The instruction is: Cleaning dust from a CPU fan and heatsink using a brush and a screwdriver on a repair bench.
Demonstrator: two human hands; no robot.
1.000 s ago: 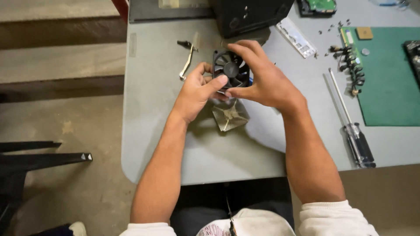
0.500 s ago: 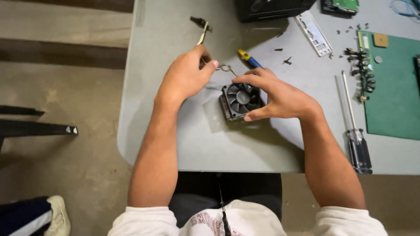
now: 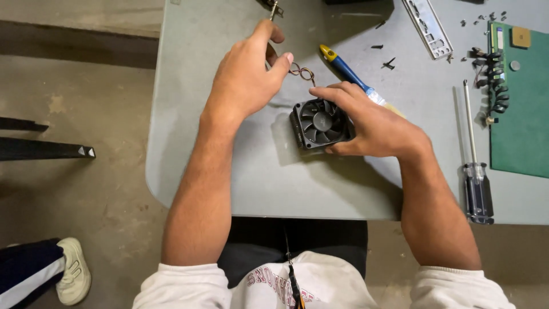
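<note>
Grey bench (image 3: 240,171), rounded near corner. Lying on it: black cooler fan (image 3: 319,123) at centre, blue-and-yellow-handled tool (image 3: 346,70) behind it, long screwdriver (image 3: 474,166) at right, green mat (image 3: 523,120) at far right, metal plate (image 3: 428,27) and loose screws (image 3: 384,57) toward the back.

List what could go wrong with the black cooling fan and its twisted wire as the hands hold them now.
1. The left hand pinches the thin twisted wire of the black cooling fan on its finned heatsink; a hard pull might strain the lead.
2. The right hand grips the fan by its edge, fingers near the blades.
3. Small black screws lie loose on the grey table and might get knocked off.
</note>
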